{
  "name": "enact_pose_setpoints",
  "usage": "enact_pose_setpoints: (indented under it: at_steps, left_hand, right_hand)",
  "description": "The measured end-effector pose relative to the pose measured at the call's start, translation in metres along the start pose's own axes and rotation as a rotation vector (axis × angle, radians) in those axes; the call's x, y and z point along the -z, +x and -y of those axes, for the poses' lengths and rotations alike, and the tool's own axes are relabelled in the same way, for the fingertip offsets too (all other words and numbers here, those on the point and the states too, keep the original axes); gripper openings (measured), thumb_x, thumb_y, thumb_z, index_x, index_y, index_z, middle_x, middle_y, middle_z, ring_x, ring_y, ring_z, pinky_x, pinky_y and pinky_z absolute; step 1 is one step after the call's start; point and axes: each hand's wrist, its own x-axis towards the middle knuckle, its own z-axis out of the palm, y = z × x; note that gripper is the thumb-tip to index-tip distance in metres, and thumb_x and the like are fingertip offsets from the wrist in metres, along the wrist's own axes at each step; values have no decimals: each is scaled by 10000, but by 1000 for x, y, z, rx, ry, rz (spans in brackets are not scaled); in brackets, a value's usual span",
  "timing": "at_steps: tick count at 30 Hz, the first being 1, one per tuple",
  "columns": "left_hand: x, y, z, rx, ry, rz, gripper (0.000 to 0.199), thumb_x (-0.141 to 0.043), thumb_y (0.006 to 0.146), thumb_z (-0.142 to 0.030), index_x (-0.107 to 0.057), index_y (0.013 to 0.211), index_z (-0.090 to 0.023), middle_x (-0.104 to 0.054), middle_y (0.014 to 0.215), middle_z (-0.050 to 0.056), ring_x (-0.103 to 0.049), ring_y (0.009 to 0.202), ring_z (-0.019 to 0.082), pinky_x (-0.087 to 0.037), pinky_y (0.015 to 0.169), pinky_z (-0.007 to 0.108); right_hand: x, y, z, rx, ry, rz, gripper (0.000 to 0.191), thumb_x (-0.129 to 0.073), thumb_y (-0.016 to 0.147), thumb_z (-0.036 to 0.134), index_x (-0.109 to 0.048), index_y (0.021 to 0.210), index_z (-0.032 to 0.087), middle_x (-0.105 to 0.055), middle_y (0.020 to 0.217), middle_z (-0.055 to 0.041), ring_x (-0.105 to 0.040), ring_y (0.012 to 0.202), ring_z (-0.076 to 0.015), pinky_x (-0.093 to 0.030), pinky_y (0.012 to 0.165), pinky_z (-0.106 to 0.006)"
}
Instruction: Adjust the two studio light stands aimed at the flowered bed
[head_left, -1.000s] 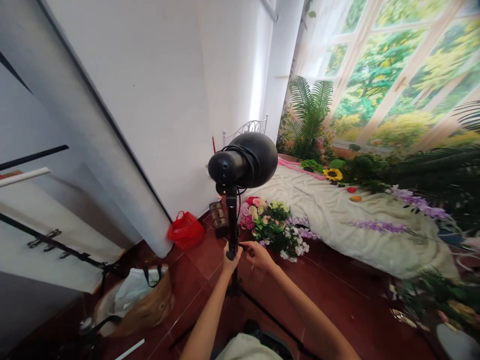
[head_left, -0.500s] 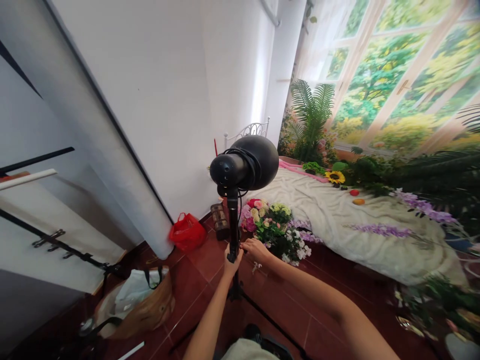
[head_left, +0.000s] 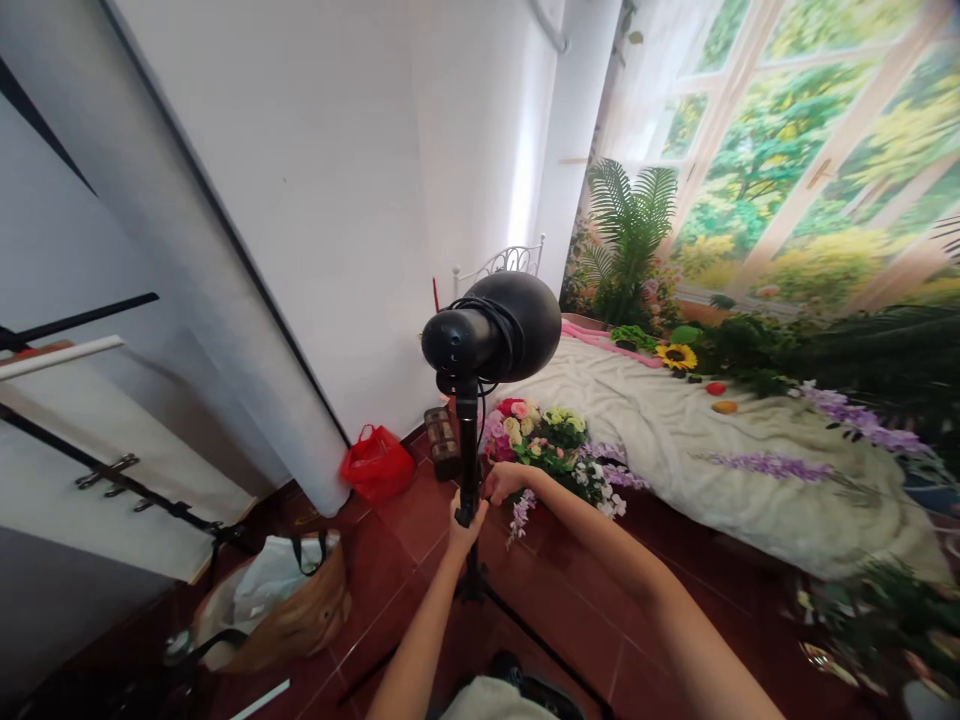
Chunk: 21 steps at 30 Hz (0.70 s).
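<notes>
A black studio light (head_left: 499,325) with a round reflector and a coiled cable around it sits on top of a black light stand (head_left: 469,430) in front of me. My left hand (head_left: 466,525) is wrapped round the stand's pole at a dark collar. Just above and to the right, my right hand (head_left: 506,482) has its fingers curled against the side of the pole, pinching what looks like a small knob that the fingers mostly hide. The stand's legs (head_left: 544,645) spread over the red tiled floor near my feet.
Artificial flowers (head_left: 536,435) lie just beyond my right hand, beside a bed-like surface with a cream blanket (head_left: 675,470). On the left are a red plastic bag (head_left: 377,465), a woven bag (head_left: 300,615) and a backdrop frame with clamps (head_left: 112,470).
My right hand has turned at the wrist and its fingers have curled more tightly beside the pole. My left hand keeps its hold. The view has shifted slightly.
</notes>
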Motion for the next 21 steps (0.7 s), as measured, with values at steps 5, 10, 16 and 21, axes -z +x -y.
enact_pose_setpoints:
  at_steps: [5, 10, 16, 21]
  left_hand:
    - [-1, 0, -8, 0, 25, -6, 112, -648, 641, -251, -568, 673, -178, -590, 635, 6, -590, 617, 162, -497, 644, 301]
    - [-3, 0, -10, 19, -8, -23, 141, -661, 634, -279, -562, 675, -186, -609, 646, 9, -602, 642, 171, -501, 655, 307]
    - [-3, -1, -10, 60, 0, -15, 174, -668, 629, -315, -551, 672, -194, -611, 662, 7, -602, 656, 170, -497, 680, 312]
    - [-4, -2, -10, 62, -13, 12, 175, -654, 644, -318, -545, 691, -190, -599, 654, 4, -596, 643, 162, -494, 673, 306]
  right_hand:
    - [1, -31, -38, -14, 199, 250, 479, -695, 655, 448, -700, 1031, 151, -706, 810, -48, -637, 664, -140, -468, 583, -212]
    - [-34, -42, -60, 59, 442, 52, 562, -668, 671, 573, -669, 1038, 148, -687, 950, -75, -655, 764, -155, -501, 697, -265]
    - [-61, -40, -64, 108, 551, -174, 501, -648, 666, 627, -661, 882, 175, -660, 830, -24, -611, 752, -149, -486, 665, -252]
    - [-77, -36, -67, 146, 534, -287, 490, -595, 680, 674, -590, 767, 191, -589, 761, -1, -562, 740, -149, -472, 678, -250]
